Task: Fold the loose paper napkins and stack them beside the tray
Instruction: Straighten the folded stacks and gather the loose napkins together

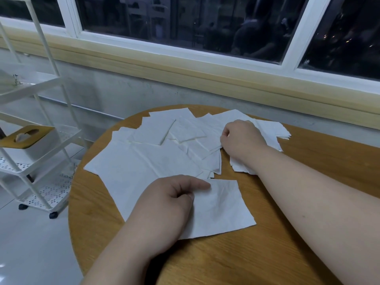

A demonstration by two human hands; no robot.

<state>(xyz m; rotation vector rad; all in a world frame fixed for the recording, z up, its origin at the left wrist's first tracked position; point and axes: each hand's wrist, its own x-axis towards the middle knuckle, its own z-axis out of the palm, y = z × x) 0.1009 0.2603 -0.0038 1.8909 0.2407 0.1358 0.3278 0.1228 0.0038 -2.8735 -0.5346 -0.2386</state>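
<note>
Several white paper napkins [144, 161] lie spread and overlapping over the far half of a round wooden table [267, 254]. A folded square napkin [222, 206] lies nearest me. My left hand [168, 206] rests on its left edge, index finger stretched across the top corner, the other fingers curled. My right hand [240, 138] reaches to the far right of the pile, fingers curled, and pinches the edge of a napkin there. A small fanned stack of napkins [273, 130] lies under and behind that hand. No tray shows on the table.
A white wheeled rack [41, 140] stands left of the table, with a white tissue box with a wooden lid [28, 138] on one shelf. A wall with a wooden sill and dark window [205, 27] runs just behind the table. Bare wood shows near me and at right.
</note>
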